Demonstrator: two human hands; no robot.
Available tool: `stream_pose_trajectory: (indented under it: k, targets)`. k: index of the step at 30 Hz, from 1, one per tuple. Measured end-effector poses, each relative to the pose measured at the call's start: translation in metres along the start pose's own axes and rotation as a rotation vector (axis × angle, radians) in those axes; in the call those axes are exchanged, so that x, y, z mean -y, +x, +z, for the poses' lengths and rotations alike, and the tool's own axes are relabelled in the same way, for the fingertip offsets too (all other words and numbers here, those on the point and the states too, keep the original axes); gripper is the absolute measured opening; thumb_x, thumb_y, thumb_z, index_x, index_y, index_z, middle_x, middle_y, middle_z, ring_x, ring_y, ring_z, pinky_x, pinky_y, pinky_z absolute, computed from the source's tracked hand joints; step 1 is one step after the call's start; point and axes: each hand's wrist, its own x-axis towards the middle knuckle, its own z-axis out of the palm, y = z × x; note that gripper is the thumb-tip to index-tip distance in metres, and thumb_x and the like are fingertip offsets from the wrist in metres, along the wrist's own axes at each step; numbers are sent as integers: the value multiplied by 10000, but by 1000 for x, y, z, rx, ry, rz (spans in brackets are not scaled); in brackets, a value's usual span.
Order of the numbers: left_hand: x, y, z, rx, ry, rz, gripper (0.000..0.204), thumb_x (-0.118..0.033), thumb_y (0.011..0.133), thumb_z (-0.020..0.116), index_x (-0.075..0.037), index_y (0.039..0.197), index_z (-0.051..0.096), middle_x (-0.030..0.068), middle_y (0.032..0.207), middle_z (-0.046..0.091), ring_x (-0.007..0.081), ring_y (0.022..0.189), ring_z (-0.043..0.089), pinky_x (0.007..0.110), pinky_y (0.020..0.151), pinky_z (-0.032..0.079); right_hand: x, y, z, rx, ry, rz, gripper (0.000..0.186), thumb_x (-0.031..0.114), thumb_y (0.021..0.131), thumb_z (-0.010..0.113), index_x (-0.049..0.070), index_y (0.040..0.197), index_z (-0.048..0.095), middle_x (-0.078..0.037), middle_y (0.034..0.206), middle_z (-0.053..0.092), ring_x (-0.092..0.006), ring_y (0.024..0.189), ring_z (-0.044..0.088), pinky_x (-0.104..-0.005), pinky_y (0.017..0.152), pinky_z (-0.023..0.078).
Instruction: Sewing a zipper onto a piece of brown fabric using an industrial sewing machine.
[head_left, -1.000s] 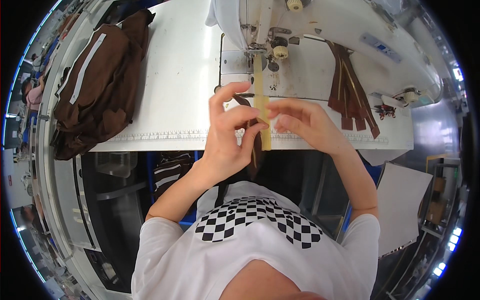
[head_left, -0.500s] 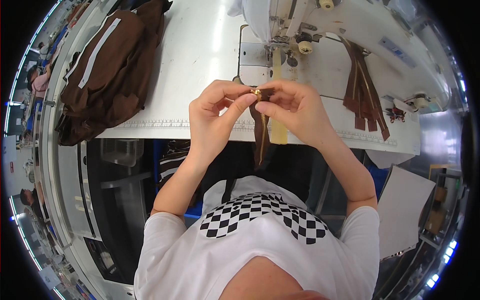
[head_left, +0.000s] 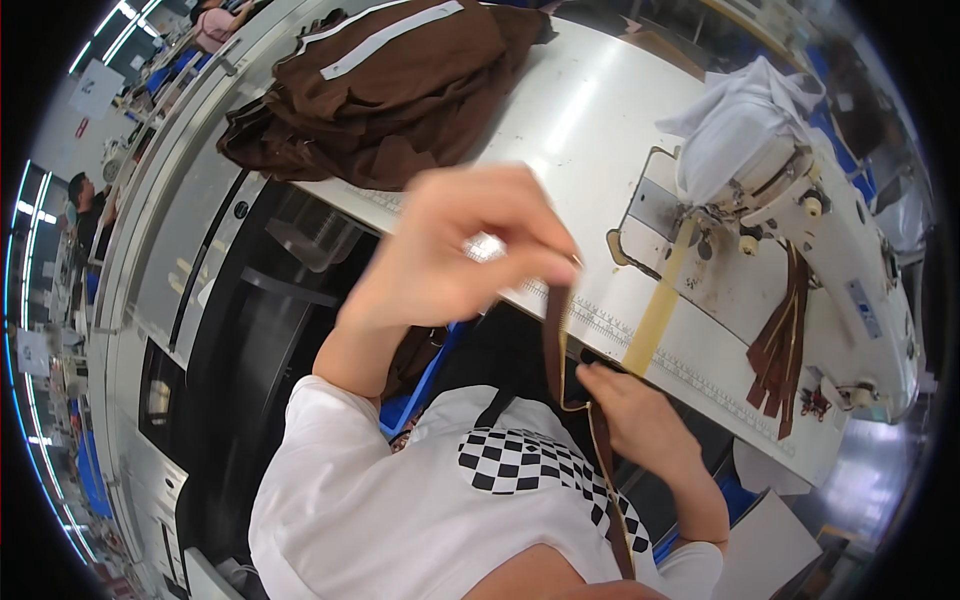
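My left hand [head_left: 455,245], blurred, is raised over the sewing table's front edge, pinching the upper end of a long brown zipper [head_left: 556,340] with gold teeth. The zipper hangs, bends and runs down over my checked white shirt. My right hand [head_left: 640,420] is lower, just below the table edge, with curled fingers beside the zipper; what they grip is hidden. The sewing machine [head_left: 845,240], draped with white cloth [head_left: 745,115], stands at the right. A translucent yellow tape [head_left: 655,330] runs from its needle area to the edge.
A brown garment pile [head_left: 390,100] with white stripes lies at the back left of the table [head_left: 560,140]. Several brown zippers [head_left: 780,360] lie right of the machine. A blue bin [head_left: 400,405] is under the table. Two co-workers [head_left: 215,30] [head_left: 88,210] are at the far left.
My hands have separated: the left lifted the zipper's end up and leftward in the view, the right dropped below the table edge. The view has swung, so the table now looks tilted.
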Motion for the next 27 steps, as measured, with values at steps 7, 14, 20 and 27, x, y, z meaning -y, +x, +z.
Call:
stream_pose_trajectory:
  k: [7,14,20,27]
  targets:
    - [20,14,-7,442,-71,-127,220,-142,779,757,-10,950,717,94,890,684,175,773,656,297,693,521,20,32,-4,-271,733,-54,161,101,982,477,-6,1083,542,-88,670,578,-187,584,576,-296,572,446]
    - [67,48,-250,-994,1693,-463,614,-605,875,485,-66,1123,643,145,1156,640,329,1099,568,448,922,420,17,27,5,-328,747,127,133,66,1008,381,2,969,492,-20,601,463,-61,524,393,-227,494,322]
    - [56,74,-147,-179,1227,841,124,-41,799,700,-15,860,596,107,1002,653,305,738,626,348,632,524,-1,36,27,-354,767,200,74,14,964,493,-32,966,550,-56,739,552,-99,597,566,-224,549,496]
    - [72,20,-33,889,864,35,172,-151,776,697,-17,878,659,134,1196,629,274,843,677,375,709,554,-6,28,-2,-583,1133,485,198,-41,925,540,4,1108,600,-62,927,542,-101,627,604,-232,556,564]
